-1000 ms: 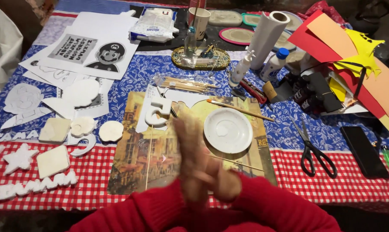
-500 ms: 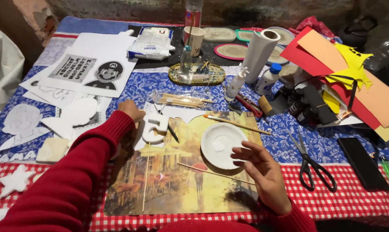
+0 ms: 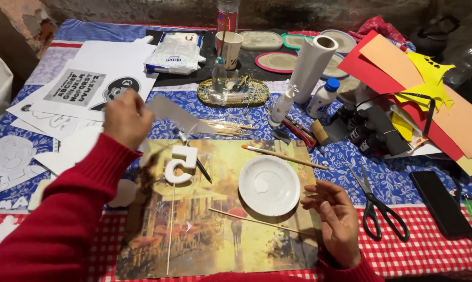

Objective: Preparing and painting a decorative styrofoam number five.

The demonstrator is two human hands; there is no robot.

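Pinching a pale grey sheet (image 3: 176,116) by its edge, left hand (image 3: 127,119) up above the white foam figure (image 3: 181,164) on the picture mat (image 3: 215,245); best held taut and clear of it. Right hand (image 3: 337,219) empty, fingers loosely spread, beside the white plate (image 3: 269,185). Farther back: soft white packet (image 3: 176,51) edged blue, blue-capped white bottle (image 3: 323,98).

One white plate (image 3: 269,185), one pair of scissors (image 3: 378,206), one paintbrush (image 3: 283,154), one black phone (image 3: 442,203).

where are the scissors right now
In the head view the scissors lie on the tablecloth at the right, just right of the open right hand and left of the black phone.
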